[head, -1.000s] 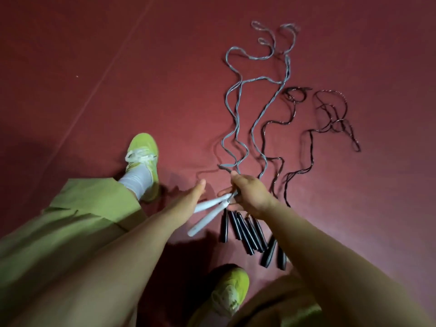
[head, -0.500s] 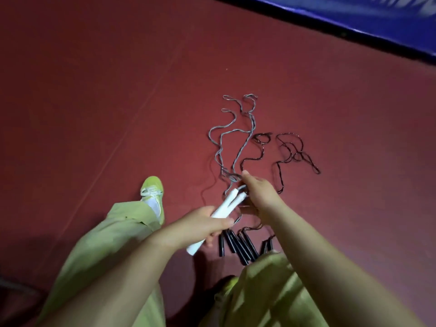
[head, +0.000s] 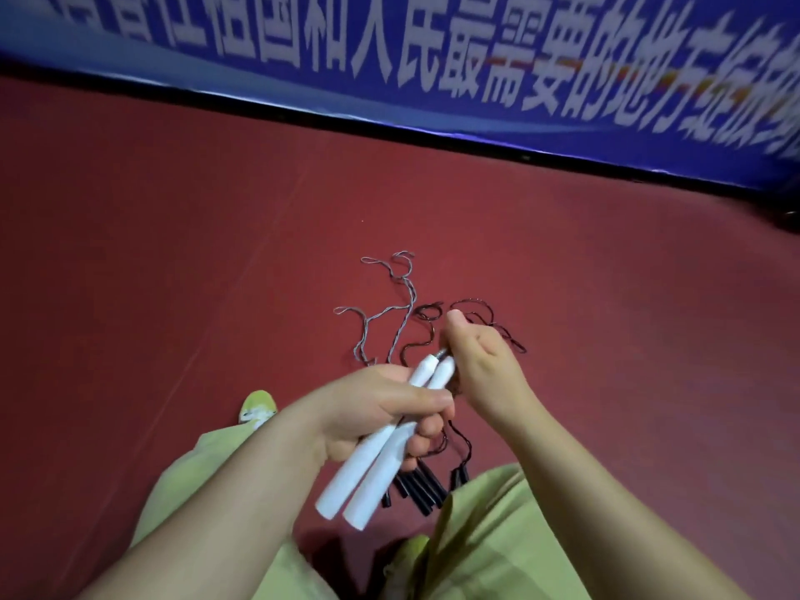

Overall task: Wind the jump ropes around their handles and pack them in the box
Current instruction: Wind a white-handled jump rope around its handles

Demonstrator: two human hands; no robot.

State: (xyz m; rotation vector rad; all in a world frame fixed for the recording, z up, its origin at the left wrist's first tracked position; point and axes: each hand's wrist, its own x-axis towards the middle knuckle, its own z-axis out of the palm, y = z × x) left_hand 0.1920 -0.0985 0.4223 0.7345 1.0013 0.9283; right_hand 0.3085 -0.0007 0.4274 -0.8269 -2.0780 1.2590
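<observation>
Holding the two white handles side by side, the left hand wraps fingers and thumb round their middle, so the pair forms one stiff core to wind on. Their butt ends point down toward the person, their cord ends up and away. At those cord ends the right hand is curled, apparently pinching the grey cord where it leaves the metal tips; the fingertips are hidden, so the exact grip cannot be told. Gripping there likely gives control of the first turn.

Beyond the handles, the grey cord trails in loose waves over the red floor, free to be drawn in. Just right of it lie the black cords, also unwound. Below the handles, near the person's knee, the black handles sit bunched together on the floor, seemingly waiting their turn.

Winding has not visibly begun: no turns show on the white handles. No box is in view. A blue banner runs along the floor's far edge.
</observation>
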